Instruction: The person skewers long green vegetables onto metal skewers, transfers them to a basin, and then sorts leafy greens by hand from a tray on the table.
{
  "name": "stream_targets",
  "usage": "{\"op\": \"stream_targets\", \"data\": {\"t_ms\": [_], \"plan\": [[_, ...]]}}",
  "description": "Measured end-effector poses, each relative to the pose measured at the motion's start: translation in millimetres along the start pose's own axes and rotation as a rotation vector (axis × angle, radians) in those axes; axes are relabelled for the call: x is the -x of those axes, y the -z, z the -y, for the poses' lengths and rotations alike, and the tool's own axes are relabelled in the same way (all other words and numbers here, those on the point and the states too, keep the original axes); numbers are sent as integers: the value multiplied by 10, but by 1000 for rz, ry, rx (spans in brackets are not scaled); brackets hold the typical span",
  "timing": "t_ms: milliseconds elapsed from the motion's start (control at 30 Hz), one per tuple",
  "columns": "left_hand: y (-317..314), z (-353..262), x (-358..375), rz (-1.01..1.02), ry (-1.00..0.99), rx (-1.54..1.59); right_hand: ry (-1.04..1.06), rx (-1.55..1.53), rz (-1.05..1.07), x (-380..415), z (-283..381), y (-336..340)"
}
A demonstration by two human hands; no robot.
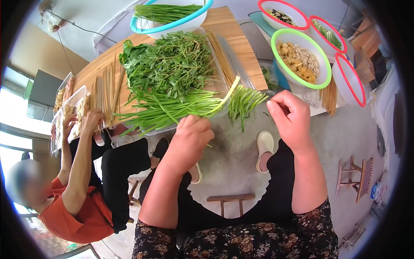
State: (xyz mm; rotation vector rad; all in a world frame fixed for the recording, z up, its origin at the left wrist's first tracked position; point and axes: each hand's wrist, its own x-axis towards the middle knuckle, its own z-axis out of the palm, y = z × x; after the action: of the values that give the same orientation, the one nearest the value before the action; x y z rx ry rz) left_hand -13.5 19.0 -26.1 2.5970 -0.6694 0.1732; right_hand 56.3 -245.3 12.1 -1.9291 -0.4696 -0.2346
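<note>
Wooden surface (233, 30) over concrete floor: one clear tray (222, 82) of greens, five bowls. Left hand (192, 136) closed on chive bunch (172, 110) at tray's near edge; right hand (291, 118) pinched shut, contents unclear.

Shot in bright, even daylight, pretty soft overall. Blown out hard around 8 to 9 o'clock by a window (10, 129). Barely any shadows, just faint ones under the stool (230, 199) on the floor. Heavy fisheye bending, dark vignette all round the rim. Sharp in the middle, smeared toward the edges.
</note>
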Motion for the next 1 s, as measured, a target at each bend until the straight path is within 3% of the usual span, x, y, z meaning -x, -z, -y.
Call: {"op": "stream_targets", "data": {"t_ms": [100, 167, 267, 500, 867, 967, 1000], "plan": [[11, 56, 38, -33, -24, -73, -20, -10, 13, 2, -30, 18], [7, 92, 78, -49, 101, 16, -28, -5, 32, 8, -41, 27], [143, 112, 92, -100, 115, 127, -50, -37, 43, 5, -19, 38], [285, 58, 103, -30, 130, 178, -48, -48, -5, -11, -61, 104], [178, 233, 140, -47, 90, 97, 27, -220, -251, 5, -242, 407], [74, 325, 73, -139, 6, 41, 31, -217, -259, 29, -316, 521], [54, 317, 35, -260, 97, 149, 38, -203, -263, 43, -330, 557]]}}
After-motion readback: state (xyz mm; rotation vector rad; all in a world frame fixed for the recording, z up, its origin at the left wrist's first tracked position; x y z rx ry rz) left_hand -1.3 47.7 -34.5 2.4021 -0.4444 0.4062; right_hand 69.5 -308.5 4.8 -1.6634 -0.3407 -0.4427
